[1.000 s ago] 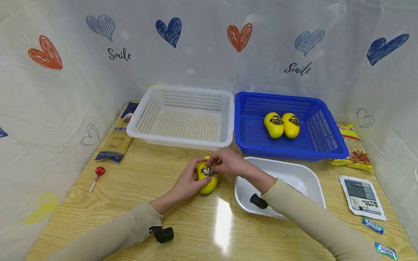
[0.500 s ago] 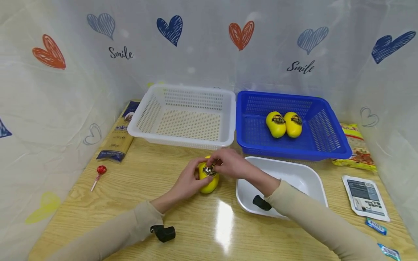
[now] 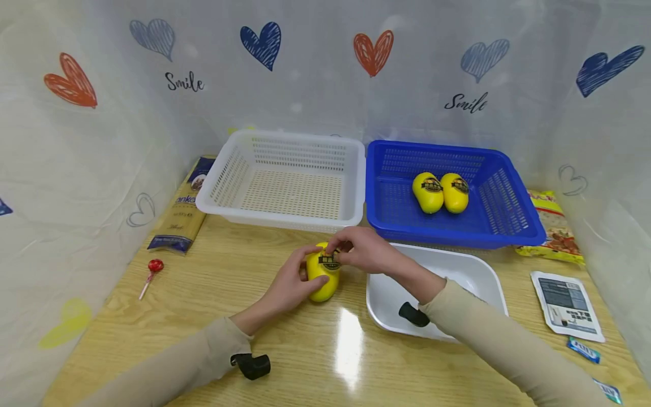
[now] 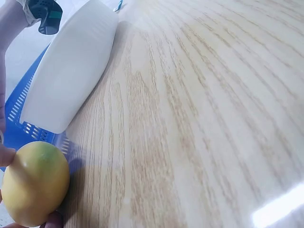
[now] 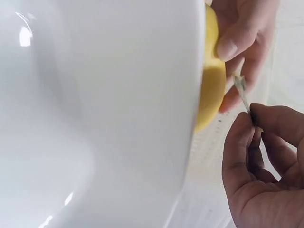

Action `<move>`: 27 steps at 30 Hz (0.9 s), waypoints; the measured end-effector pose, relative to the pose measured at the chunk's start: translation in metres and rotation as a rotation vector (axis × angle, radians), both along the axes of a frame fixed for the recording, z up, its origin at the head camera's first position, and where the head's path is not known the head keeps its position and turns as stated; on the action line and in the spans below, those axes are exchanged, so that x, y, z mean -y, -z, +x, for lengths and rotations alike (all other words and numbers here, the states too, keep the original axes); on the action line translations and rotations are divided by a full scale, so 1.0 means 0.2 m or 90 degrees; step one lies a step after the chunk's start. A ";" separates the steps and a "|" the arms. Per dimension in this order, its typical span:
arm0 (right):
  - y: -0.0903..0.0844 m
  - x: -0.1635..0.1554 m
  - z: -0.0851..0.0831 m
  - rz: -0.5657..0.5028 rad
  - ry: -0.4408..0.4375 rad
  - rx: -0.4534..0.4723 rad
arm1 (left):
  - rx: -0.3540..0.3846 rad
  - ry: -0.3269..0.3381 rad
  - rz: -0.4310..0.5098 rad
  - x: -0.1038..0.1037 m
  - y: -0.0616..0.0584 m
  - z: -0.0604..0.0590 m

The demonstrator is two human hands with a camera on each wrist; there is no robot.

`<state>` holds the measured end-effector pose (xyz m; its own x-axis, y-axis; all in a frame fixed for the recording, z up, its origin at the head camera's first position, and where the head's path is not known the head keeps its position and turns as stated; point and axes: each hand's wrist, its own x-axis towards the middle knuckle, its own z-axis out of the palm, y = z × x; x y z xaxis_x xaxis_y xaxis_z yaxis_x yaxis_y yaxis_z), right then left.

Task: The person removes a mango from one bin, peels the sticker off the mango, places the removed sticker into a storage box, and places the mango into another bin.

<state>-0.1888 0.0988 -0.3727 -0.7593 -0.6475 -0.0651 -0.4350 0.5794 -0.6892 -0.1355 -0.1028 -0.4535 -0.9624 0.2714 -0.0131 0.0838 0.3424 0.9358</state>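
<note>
Yellow mango (image 3: 323, 273) upright, long axis vertical

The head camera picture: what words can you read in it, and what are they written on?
"Smile": on the curtain, under the left pale blue heart.
"Smile": on the curtain again, under the right pale blue heart.
"...nko": on the pasta packet, partly hidden by the white basket.
Round black stickers on the held mango and the two mangoes in the blue basket: too small.
White sachet: too small.
Snack bag: blurred.
</note>
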 end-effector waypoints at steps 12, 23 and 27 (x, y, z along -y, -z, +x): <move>0.00 -0.10 0.01 -0.065 0.023 0.047 | 0.018 0.001 0.010 0.00 0.00 0.00; -0.04 -0.25 0.05 -0.101 0.065 0.053 | 0.017 -0.005 -0.003 0.00 0.01 0.00; -0.05 -0.31 0.06 -0.106 0.082 0.050 | 0.018 -0.002 0.003 -0.01 0.00 0.00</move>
